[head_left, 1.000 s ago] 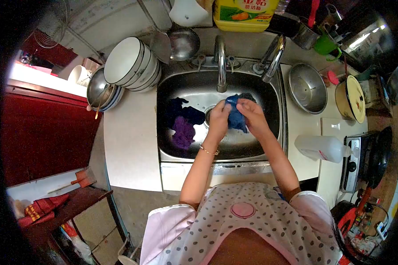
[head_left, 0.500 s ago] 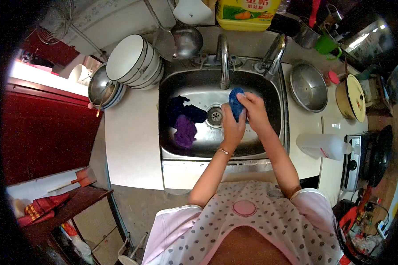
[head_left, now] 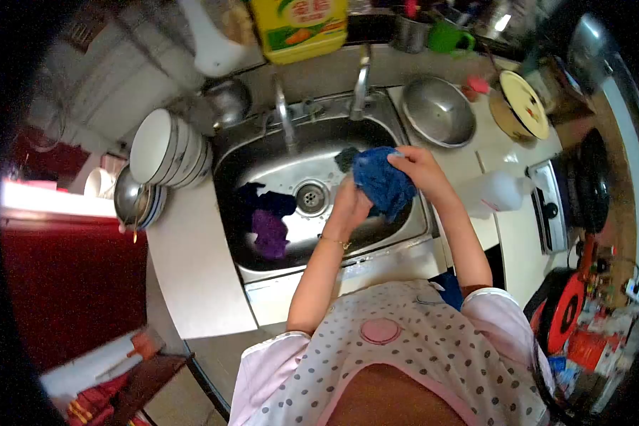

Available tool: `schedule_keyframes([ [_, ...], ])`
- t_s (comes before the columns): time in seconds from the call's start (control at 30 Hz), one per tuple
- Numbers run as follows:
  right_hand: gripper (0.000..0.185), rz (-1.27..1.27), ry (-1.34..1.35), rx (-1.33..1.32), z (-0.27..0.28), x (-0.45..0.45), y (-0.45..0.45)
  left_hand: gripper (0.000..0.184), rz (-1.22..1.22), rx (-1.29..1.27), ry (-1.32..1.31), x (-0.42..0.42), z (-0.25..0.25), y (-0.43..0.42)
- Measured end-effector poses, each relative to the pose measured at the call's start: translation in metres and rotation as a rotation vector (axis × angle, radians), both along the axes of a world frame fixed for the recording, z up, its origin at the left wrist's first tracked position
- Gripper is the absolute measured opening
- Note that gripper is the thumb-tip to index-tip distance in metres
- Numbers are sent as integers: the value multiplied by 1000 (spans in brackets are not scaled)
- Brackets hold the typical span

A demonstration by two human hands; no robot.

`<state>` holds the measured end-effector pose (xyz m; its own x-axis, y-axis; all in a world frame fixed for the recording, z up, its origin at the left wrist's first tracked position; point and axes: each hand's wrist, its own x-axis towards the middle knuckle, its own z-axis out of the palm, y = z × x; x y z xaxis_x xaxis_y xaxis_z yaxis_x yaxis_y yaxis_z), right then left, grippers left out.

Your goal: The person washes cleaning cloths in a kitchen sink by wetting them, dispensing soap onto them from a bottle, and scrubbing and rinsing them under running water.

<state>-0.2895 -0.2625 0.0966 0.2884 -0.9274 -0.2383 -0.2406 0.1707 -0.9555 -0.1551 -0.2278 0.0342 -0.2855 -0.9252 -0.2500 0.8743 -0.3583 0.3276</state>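
Observation:
A blue cloth (head_left: 385,181) hangs partly spread between my two hands over the right side of the steel sink (head_left: 319,241). My left hand (head_left: 353,206) holds its left lower edge; some of those fingers are hidden behind the cloth. My right hand (head_left: 420,169) pinches the upper right edge between thumb and fingers. A small dark patch (head_left: 345,159) shows beside the cloth's upper left; I cannot tell if it belongs to it. On the sink's left floor lie a dark navy cloth (head_left: 266,200) and a crumpled purple cloth (head_left: 270,233), near the drain (head_left: 311,198).
Two faucets, a left one (head_left: 284,117) and a right one (head_left: 361,85), rise behind the sink. Stacked bowls (head_left: 153,145) stand on the left counter. To the right are a metal basin (head_left: 439,112), a lidded yellow pot (head_left: 522,106) and a white plastic bottle (head_left: 500,190).
The blue cloth was bunched small between both hands and is now opened out wider. My right hand has moved away from my left. The camera view has turned and shifted.

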Motion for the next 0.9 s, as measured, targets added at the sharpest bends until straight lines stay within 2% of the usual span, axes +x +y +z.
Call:
schedule_keyframes([
  [0.03, 17, -22, 356, -227, 8, -7, 4, 30, -119, -10, -19, -10, 6, -1],
  [0.07, 19, -183, 452, -511, 20, -15, 14, 30, -145, -13, -6, -21, 14, 0],
  [0.1, 19, -222, 470, -510, 36, -27, 19, 30, -186, -21, 2, -28, 24, 0],
  [0.17, 22, -568, 712, -969, 70, -54, 28, 28, -364, -43, -2, -41, 37, -4],
  [0.2, 22, -601, 737, -967, 87, -69, 31, 26, -389, -64, -43, -52, 41, -8],
  [0.27, 33, -763, 1269, -997, 112, -99, 33, 26, -473, -97, -62, -75, 54, -11],
  [0.3, 33, -796, 1289, -986, 110, -114, 28, 25, -520, -121, -86, -86, 59, -13],
  [0.37, 42, -566, 1290, -362, 101, -146, 20, 26, -613, -83, -59, -111, 62, -15],
  [0.4, 42, -598, 1298, -349, 104, -151, 23, 27, -692, -123, -50, -120, 66, -15],
  [0.43, 42, -528, 1221, -245, 108, -151, 21, 27, -765, -167, -40, -130, 70, -15],
  [0.47, 43, -457, 1137, -151, 113, -151, 18, 27, -743, -88, -61, -141, 73, -12],
  [0.5, 43, -482, 1136, -147, 117, -152, 19, 27, -764, -98, -65, -148, 79, -11],
  [0.57, 40, -312, 975, -110, 122, -153, 23, 25, -807, -161, -105, -159, 91, -7],
  [0.63, 36, -191, 1107, -108, 124, -153, 21, 24, -827, -150, -109, -169, 97, -8],
  [0.7, 34, -221, 1226, -161, 120, -150, 20, 25, -796, -162, -119, -173, 103, -11],
  [0.73, 33, -320, 1170, -103, 116, -150, 17, 26, -810, -164, -98, -174, 102, -14],
  [0.87, 32, -335, 1187, -112, 109, -151, 15, 30, -789, -175, -118, -169, 108, -17],
  [0.9, 31, -275, 1233, -127, 115, -148, 17, 30, -804, -158, -103, -168, 108, -19],
])
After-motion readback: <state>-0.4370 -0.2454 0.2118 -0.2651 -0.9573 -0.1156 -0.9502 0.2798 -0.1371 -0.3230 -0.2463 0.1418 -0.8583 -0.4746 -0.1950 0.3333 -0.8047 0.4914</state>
